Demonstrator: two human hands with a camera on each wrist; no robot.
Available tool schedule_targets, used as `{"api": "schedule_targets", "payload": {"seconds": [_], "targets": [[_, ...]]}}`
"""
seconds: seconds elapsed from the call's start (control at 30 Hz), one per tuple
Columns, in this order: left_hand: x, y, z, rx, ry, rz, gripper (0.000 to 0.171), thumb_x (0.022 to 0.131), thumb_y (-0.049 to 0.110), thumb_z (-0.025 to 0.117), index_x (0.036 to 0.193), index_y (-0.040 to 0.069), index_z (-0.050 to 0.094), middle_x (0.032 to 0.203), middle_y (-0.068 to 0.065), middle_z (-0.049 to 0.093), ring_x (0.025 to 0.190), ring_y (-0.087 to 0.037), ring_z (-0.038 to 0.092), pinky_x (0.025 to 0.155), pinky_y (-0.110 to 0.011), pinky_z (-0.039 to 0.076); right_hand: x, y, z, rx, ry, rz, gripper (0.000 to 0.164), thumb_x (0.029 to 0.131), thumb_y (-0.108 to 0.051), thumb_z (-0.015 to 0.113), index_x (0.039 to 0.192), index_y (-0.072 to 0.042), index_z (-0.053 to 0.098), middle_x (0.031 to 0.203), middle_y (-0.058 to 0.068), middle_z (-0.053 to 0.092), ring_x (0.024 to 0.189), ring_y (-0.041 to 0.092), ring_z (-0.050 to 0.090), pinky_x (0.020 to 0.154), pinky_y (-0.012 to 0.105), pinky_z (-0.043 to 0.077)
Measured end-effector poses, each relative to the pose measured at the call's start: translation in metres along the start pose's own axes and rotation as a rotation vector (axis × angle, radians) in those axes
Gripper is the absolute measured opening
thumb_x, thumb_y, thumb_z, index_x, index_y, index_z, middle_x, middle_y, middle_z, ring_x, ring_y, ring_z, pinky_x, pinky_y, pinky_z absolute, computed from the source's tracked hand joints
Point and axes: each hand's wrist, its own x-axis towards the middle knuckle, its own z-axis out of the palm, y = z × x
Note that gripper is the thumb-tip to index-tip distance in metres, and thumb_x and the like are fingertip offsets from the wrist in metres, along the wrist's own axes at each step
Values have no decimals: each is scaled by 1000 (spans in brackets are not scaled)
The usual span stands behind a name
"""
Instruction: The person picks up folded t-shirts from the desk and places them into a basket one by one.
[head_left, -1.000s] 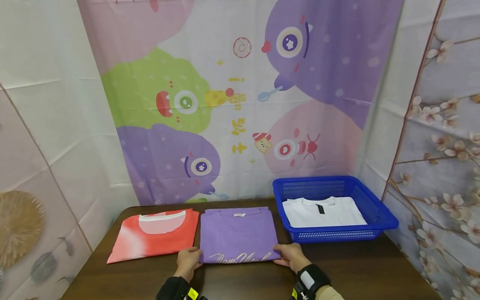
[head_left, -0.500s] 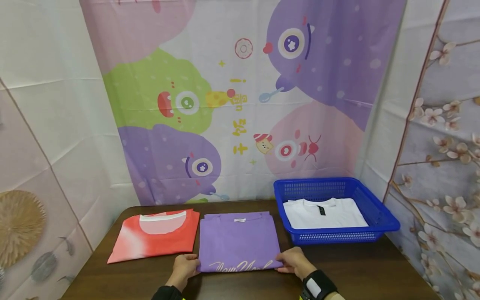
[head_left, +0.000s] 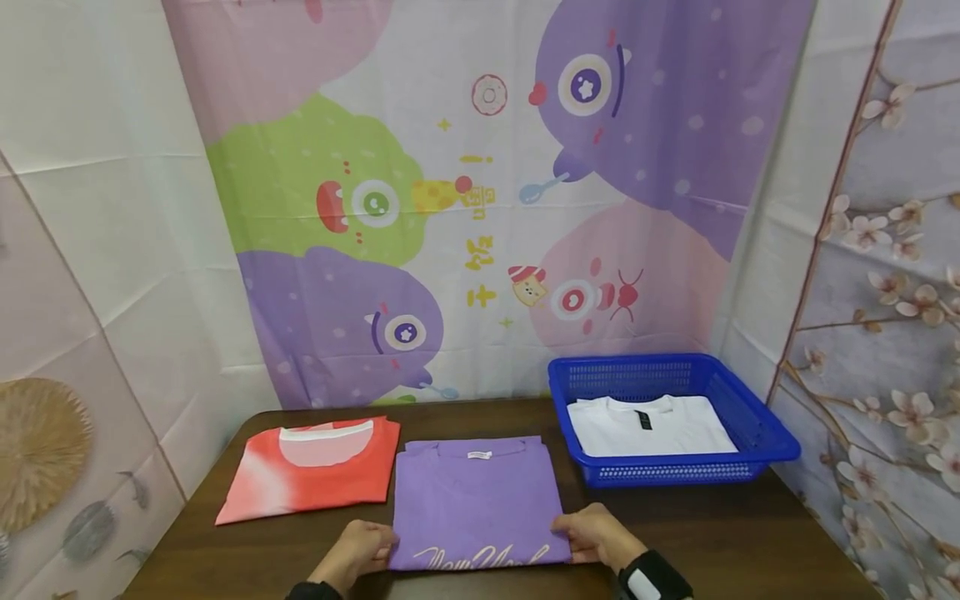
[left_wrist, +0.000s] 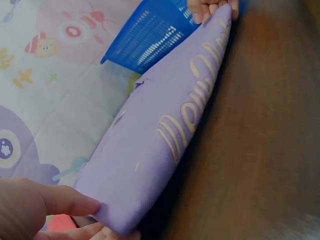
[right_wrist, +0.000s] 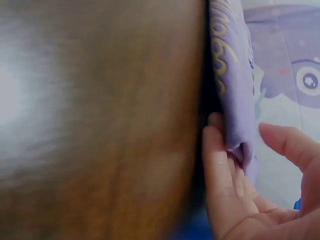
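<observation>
A folded purple T-shirt (head_left: 480,504) with cream script lettering lies near the front of the brown table. At its front left corner, my left hand (head_left: 360,548) pinches the fabric, thumb on top and fingers underneath, as the left wrist view shows. The front right corner is in my right hand (head_left: 596,533). In the right wrist view the fingers (right_wrist: 222,170) reach under the folded edge, and the thumb is over the upper side, close to the cloth. The lettered edge looks slightly raised from the table in the left wrist view.
A folded red and pink T-shirt (head_left: 311,471) lies left of the purple one. At the back right stands a blue plastic basket (head_left: 675,473) holding a folded white T-shirt (head_left: 648,427). A cartoon-print curtain (head_left: 480,167) hangs behind the table (head_left: 712,542).
Both hands have drawn the purple T-shirt towards me, down the head view, keeping hold of its front corners. The red T-shirt and the basket have stayed in place.
</observation>
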Motion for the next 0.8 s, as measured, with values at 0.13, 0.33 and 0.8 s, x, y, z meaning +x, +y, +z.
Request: {"api": "schedule_targets", "payload": {"seconds": [0.13,0.33,0.8], "targets": [[12,9,4,17,65,-4,29,83,1,60,104,-19,58,65,1,50,61,-7,51,60,-23,51,13,-6,1,12,31,2,34,78,-10,69,101,10,56,78,8,64,66,13,65,66,33,60],[26,11,7,54,155,13,29,80,-3,62,102,-21,58,73,-7,55,63,-11,51,59,-24,52,23,-8,6,74,44,-23,21,77,2,65,95,11,59,73,7,65,64,13,64,64,32,60],[-9,-7,-8,78,-47,2,25,82,-4,64,100,-19,58,73,-3,60,63,-7,56,64,-23,57,-13,10,-3,-122,-22,9,3,73,1,68,74,1,65,57,1,59,53,10,58,55,27,58]]}}
